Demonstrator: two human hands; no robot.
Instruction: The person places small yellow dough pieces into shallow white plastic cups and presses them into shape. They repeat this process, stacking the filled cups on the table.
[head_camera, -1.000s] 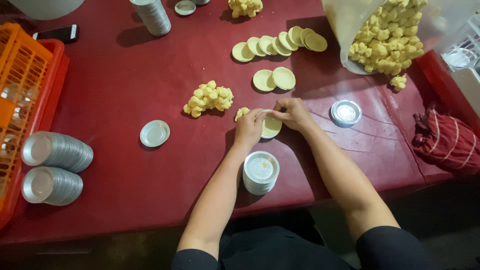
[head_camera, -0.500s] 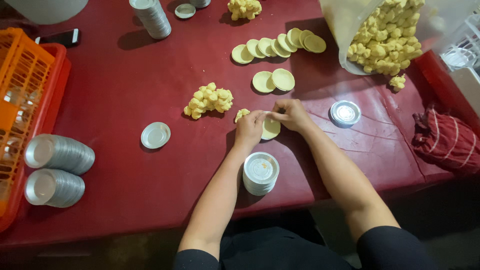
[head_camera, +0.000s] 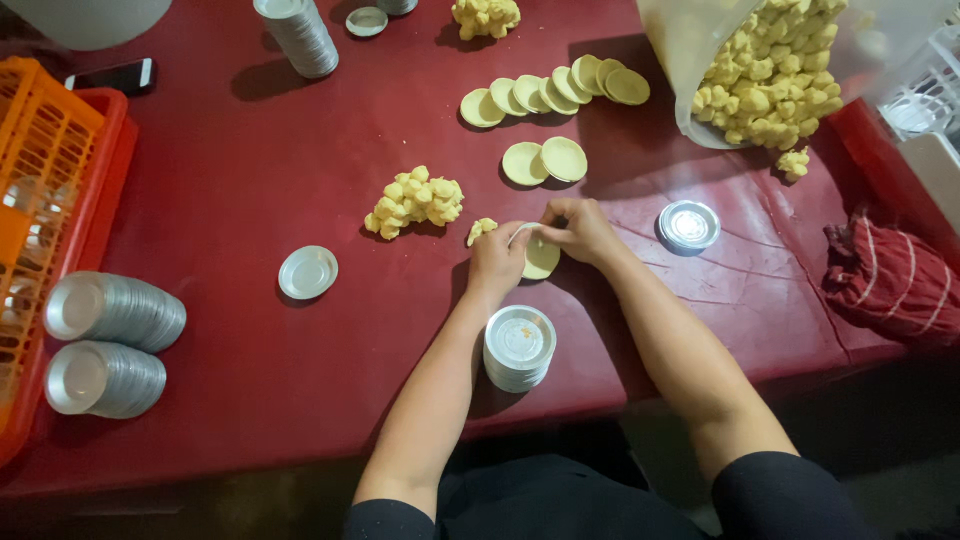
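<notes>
Both hands meet over a small round foil tart tin lined with yellow dough (head_camera: 541, 260) on the red table (head_camera: 250, 130). My left hand (head_camera: 497, 260) grips the tin's left rim. My right hand (head_camera: 575, 228) pinches the rim at the top, fingers on the dough. A small lump of dough (head_camera: 481, 230) lies just left of my left hand. A bigger pile of dough balls (head_camera: 415, 200) sits further left. A stack of empty foil tins (head_camera: 519, 347) stands just below my left wrist.
Several dough-lined tins (head_camera: 555, 90) lie in a row at the back, two more (head_camera: 545, 161) below them. A clear bag of dough balls (head_camera: 775, 70) leans at right. Single tins (head_camera: 307, 272) (head_camera: 689, 225), tin stacks (head_camera: 110, 340), an orange crate (head_camera: 40, 200), a red cloth (head_camera: 885, 280).
Both hands stay at the tin with only small finger shifts on its rim. Nothing else on the table has moved.
</notes>
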